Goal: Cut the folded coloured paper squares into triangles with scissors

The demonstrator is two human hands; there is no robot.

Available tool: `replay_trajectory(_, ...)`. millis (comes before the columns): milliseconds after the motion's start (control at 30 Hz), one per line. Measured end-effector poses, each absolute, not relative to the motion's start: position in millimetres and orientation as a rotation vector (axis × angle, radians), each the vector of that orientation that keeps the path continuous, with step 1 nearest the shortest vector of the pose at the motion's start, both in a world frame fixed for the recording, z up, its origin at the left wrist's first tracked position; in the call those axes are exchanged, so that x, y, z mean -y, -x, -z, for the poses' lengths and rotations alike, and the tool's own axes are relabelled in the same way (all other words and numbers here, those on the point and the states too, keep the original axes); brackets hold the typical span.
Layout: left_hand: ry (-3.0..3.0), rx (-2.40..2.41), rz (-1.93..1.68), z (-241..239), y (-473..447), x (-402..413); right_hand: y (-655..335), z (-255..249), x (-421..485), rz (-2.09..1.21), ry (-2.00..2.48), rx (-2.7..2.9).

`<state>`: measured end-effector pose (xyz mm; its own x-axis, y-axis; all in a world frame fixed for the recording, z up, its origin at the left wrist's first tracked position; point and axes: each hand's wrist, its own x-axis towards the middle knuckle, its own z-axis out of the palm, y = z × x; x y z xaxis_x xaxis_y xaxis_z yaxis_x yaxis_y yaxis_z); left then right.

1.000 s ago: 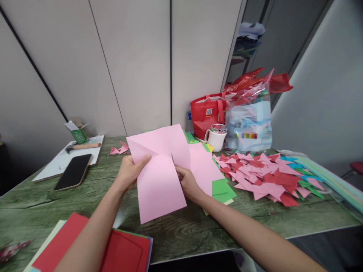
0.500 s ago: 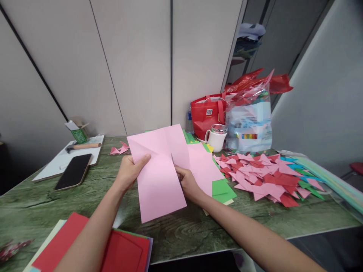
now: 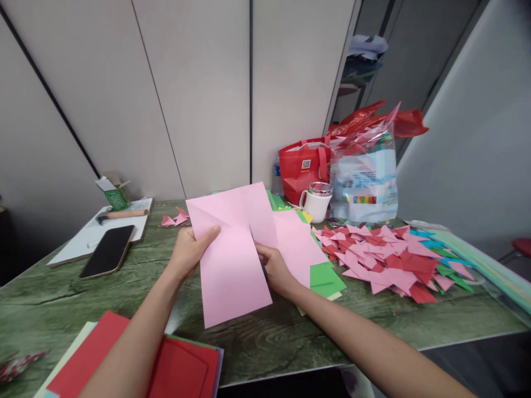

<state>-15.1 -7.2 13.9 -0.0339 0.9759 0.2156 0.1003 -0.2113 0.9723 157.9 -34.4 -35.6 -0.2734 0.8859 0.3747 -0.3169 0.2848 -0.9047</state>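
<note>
The pink sheet (image 3: 234, 276) is held tilted between the hands. The left hand (image 3: 191, 249) pinches its left edge, thumb on top, wrist angled inward. The right hand (image 3: 274, 270) curls at the slit, fingertips hidden; its grip I cannot tell. Left of both lies a phone (image 3: 108, 251).

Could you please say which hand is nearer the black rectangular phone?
Left: the left hand, gripping the pink paper sheet, is right of the phone; the right hand is farther right.
</note>
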Motion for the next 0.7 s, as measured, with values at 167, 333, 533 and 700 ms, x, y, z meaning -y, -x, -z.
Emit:
replay_trajectory(167, -1.413, -1.202, -1.358, -12.2, 16.4, 6.5, -158.2, 35.8, 34.1, -1.284, 0.582, 1.384)
replay_trajectory(333, -1.405, -1.203, -1.353, -12.8, 16.1, 7.4, -158.4, 39.7, 32.2, -1.278, 0.587, 1.374)
replay_trajectory(533, -1.382, -1.199, -1.351, -14.4, 14.7, 8.7, -158.3, 46.0, 28.9, -1.281, 0.584, 1.360)
replay_trajectory(700, -1.397, -1.210, -1.345, -14.5, 15.1, 8.0, -158.7, 45.7, 29.3, -1.252, 0.598, 1.371)
